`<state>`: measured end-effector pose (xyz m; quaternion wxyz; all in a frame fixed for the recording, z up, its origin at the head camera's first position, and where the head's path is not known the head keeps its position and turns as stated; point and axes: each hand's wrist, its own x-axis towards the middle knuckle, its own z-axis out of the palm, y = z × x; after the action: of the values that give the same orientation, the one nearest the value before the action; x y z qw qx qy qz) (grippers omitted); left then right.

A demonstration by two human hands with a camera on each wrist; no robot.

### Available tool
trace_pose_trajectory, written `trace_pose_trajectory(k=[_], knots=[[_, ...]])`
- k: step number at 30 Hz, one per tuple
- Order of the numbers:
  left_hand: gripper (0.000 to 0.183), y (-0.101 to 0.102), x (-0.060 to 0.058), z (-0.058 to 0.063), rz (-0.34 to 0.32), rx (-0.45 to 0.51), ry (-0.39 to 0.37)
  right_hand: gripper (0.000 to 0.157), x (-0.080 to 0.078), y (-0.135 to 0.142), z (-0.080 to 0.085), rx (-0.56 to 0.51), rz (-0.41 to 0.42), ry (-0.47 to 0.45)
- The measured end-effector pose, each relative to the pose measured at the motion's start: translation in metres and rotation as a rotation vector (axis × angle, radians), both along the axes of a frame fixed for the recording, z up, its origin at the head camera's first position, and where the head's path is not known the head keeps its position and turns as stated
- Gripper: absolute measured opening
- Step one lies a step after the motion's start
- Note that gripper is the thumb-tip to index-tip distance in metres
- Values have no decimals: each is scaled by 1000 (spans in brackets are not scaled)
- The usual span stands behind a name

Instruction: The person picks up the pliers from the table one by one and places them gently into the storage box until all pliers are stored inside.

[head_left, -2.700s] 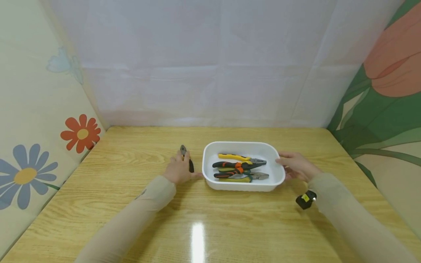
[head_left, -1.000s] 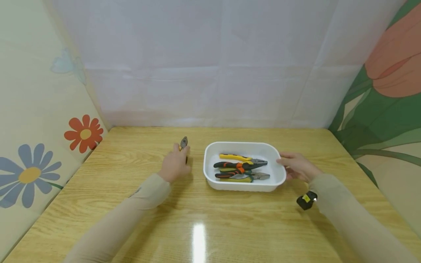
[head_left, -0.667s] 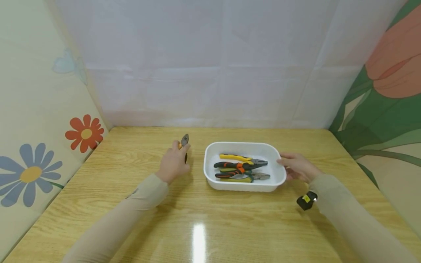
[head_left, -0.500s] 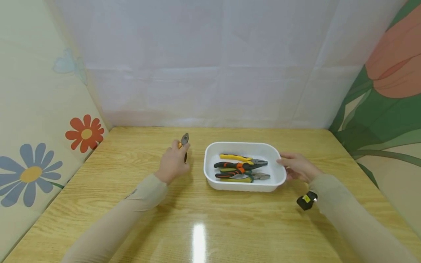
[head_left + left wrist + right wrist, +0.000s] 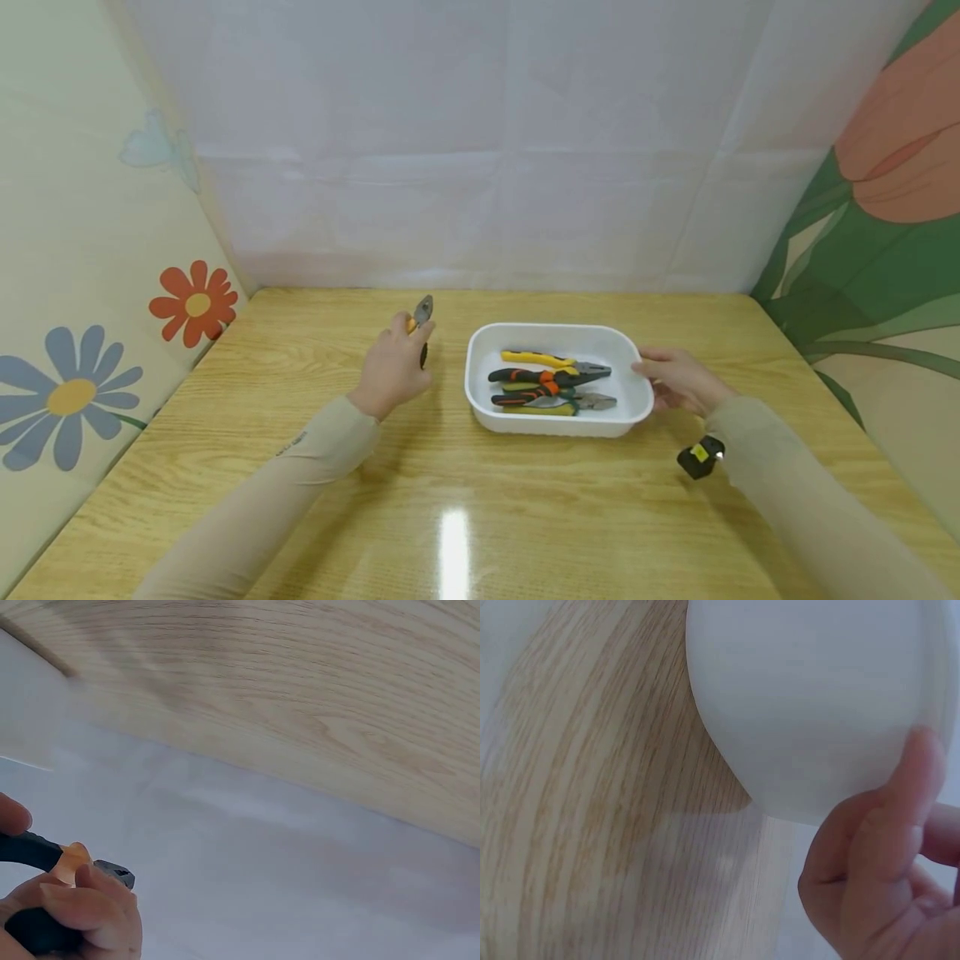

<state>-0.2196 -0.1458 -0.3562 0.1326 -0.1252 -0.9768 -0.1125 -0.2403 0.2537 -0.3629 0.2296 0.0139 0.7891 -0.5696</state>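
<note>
Left of the white plastic tray [image 5: 555, 427], my left hand [image 5: 392, 368] grips a pair of pliers [image 5: 423, 309] with dark handles and orange near the pivot. Their grey head points up and away, past the fingers. In the left wrist view the fingers curl around the dark handles [image 5: 30, 850]. At the tray's right end, my right hand [image 5: 678, 379] pinches the rim, thumb on top. The right wrist view shows that hand [image 5: 885, 862] against the white wall [image 5: 802, 697]. Inside the tray lie yellow-handled pliers [image 5: 536, 358], black-and-orange pliers [image 5: 525, 377] and green-handled pliers [image 5: 596, 402].
A wooden table [image 5: 300, 533] carries the tray. Behind it hangs a white cloth backdrop [image 5: 480, 167], with flower-printed panels on both sides. A small black device [image 5: 700, 457] with a yellow mark sits at the right wrist.
My left hand has picked up the dark-handled pliers and moved slightly away from the tray, upward and to the left. My right hand keeps its hold on the rim.
</note>
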Motion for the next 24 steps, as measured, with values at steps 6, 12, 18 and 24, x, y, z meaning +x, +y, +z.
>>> trace_pose_trajectory(k=[6,12,18,24], knots=[[69,0,2,1,-13,30,3,63,0,0,0,9,-5,-5],[67,0,6,5,-14,36,100,62,0,0,1,7,-4,-6],[61,1,9,8,-28,65,131,63,0,0,2,3,-2,-5],[56,1,10,9,-87,121,147,63,1,0,2,25,-10,-15]])
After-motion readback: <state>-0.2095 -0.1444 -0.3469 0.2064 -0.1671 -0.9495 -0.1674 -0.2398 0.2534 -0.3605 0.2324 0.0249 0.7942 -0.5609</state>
